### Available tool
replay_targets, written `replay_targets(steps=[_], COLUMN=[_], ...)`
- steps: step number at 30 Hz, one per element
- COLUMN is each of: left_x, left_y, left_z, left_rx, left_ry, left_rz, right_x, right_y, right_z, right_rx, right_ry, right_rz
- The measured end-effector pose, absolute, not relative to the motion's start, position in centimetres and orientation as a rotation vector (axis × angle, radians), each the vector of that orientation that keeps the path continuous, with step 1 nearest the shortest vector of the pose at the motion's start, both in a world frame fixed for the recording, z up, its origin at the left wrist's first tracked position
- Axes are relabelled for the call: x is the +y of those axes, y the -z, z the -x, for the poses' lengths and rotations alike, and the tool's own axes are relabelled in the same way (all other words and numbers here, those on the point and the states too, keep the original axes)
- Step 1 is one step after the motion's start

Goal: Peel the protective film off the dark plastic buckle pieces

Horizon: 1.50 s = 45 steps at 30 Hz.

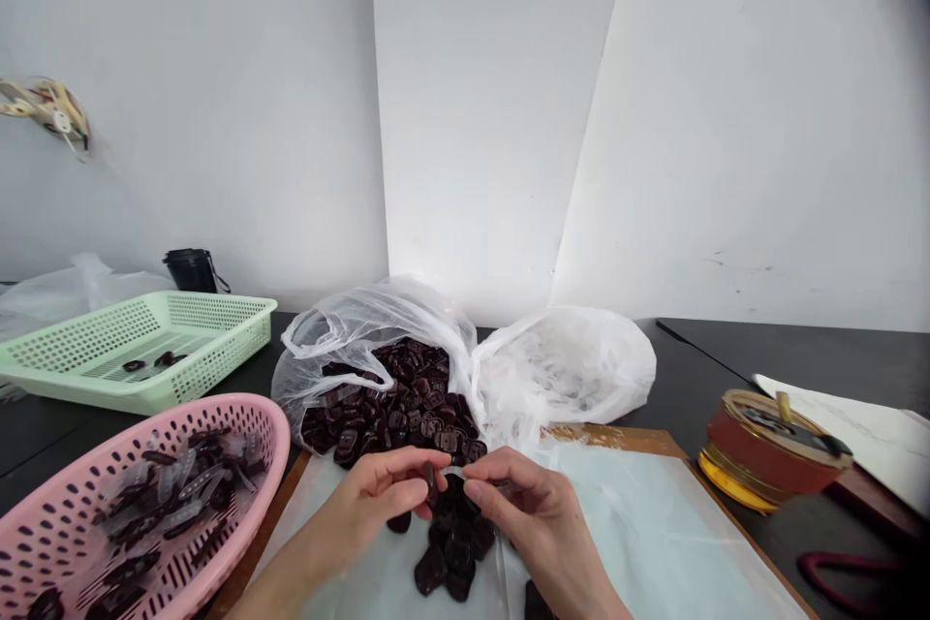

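Note:
My left hand [374, 496] pinches a small dark brown glossy plastic piece [433, 486]. Between the fingertips of my right hand [529, 511] is a small clear plastic strip [454, 471], held up against the dark piece; whether the two are joined I cannot tell. Just below both hands lie several loose dark brown pieces [457, 547] on a pale sheet [632, 523]. Behind them an opened clear bag [320, 339] spills a heap of the same dark pieces [407, 397]. To its right, a white bag [625, 358] holds many clear strips [563, 373].
At left, a pink basket [272, 446] contains dark pieces with clear strips. Behind it sits a green basket [239, 315] with a few dark pieces, near a black cup [190, 269]. On the right are a round amber container [774, 450] and white paper [864, 426]. A wall stands behind.

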<state>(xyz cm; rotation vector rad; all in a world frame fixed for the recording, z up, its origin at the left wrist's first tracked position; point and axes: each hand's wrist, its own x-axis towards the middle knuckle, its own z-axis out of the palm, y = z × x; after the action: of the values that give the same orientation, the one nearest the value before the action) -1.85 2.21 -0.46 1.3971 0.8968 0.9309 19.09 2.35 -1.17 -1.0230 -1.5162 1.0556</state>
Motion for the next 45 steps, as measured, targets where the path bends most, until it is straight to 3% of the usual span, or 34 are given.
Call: replay_targets(steps=[9,45], left_x=[1.8,1.5], left_y=[1.8,1.9], left_z=[-0.5,-0.8], left_rx=[0.634,0.806], left_ry=[-1.09,-1.117], left_rz=[-0.794,-0.957], right_x=[1.4,1.4], right_y=[0.2,0.3], right_z=[-18.5,-18.2], right_rx=[-1.537,-1.608], right_ry=[-0.948,-0.827], right_rz=[0.921,1.0])
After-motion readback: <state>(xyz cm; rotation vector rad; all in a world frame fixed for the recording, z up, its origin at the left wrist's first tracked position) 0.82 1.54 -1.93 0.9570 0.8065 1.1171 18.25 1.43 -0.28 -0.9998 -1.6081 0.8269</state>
